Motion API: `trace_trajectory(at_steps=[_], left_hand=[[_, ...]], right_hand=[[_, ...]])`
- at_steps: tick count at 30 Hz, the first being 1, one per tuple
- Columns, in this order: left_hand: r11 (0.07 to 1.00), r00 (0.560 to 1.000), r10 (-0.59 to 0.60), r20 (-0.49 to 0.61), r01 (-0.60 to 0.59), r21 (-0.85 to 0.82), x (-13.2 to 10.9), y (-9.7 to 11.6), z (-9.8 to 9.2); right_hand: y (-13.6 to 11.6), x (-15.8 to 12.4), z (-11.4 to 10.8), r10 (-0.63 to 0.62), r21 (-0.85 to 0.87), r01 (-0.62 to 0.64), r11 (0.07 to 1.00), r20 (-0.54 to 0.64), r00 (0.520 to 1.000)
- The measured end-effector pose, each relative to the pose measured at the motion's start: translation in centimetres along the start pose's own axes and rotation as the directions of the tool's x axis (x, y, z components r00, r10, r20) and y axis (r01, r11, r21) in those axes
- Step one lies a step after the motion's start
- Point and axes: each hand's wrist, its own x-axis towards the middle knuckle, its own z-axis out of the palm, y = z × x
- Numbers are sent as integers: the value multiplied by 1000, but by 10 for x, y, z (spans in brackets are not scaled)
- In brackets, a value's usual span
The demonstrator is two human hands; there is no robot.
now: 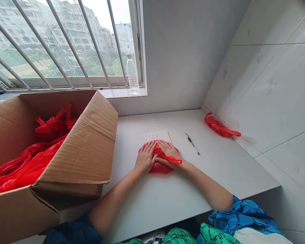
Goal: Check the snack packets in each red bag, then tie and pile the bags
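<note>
**Item 1:** your left hand (pixel 146 157), palm down and open, fingers extended and slightly spread, pressing flat on a red plastic bag (pixel 160 167). It has no closed grip on the bag.

**Item 2:** your right hand (pixel 169 152), also palm down and open on the same bag, just beside your left hand. A twisted bag handle (pixel 174 160) runs along its outer edge; from this view, you can't quite tell whether the hand is pinching it.

**Item 3:** the bag itself, bunched flat on a white counter (pixel 226 169), overlapping the lower edge of a sheet of paper (pixel 157 136).

**Nearby:** a ballpoint pen (pixel 191 143) lies right of the paper. A bunched red bag (pixel 218 126) sits against the tiled wall (pixel 269 95). To your left, an open cardboard box (pixel 83 145) holds more red bags (pixel 33 162). A plastic water bottle (pixel 132 75) stands on the barred window's sill (pixel 122 92).
</note>
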Motion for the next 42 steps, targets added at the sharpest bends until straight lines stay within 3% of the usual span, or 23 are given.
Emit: trace_trajectory(at_steps=[12,25,42], left_hand=[[999,998,-32,48,30,37,1,-7,11],[999,1000,-1,2,0,43,0,-9,14],[999,999,-24,40,23,26,0,-7,10]], right_hand=[[0,1,2,45,29,-47,998,60,997],[-1,0,2,37,27,-38,999,39,999],[-1,0,4,37,8,-37,999,25,999]])
